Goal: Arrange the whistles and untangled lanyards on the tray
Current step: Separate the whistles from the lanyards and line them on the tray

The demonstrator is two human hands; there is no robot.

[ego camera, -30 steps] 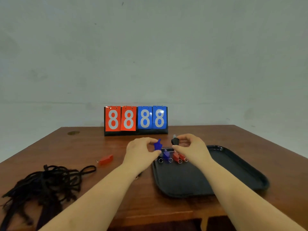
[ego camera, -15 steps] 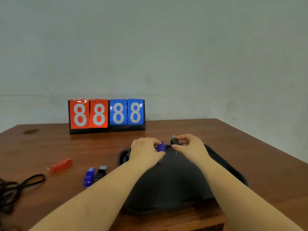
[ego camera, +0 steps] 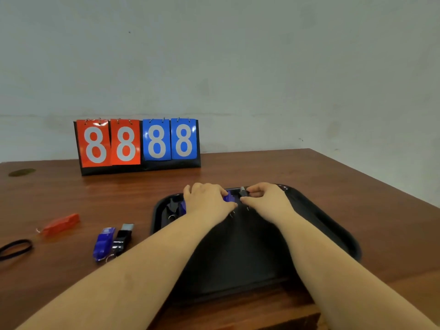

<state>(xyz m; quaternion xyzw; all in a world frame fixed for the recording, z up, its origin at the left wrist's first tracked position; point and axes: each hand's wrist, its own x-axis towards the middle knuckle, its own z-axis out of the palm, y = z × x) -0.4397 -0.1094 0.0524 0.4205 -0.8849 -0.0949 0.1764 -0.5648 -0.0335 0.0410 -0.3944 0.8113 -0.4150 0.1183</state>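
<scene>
A black tray [ego camera: 328,225] lies on the wooden table in front of me. At its far edge my left hand [ego camera: 207,201] pinches a blue whistle [ego camera: 229,197], and my right hand [ego camera: 264,201] pinches a black whistle [ego camera: 243,192] beside it. Both whistles are low over the tray's far rim. A black whistle [ego camera: 172,206] and part of another blue one [ego camera: 183,207] lie in the tray's far left corner, partly hidden by my left hand. Left of the tray lie a blue whistle [ego camera: 103,242], a black whistle [ego camera: 123,238] and a red whistle [ego camera: 62,223].
A flip scoreboard [ego camera: 138,145] reading 88 88 stands at the back of the table against the wall. A loop of black lanyard [ego camera: 15,248] shows at the left edge. The table's right edge runs diagonally past the tray.
The view has swung right, so the lanyard pile has mostly left the frame. Both hands have lowered their whistles toward the tray's far edge.
</scene>
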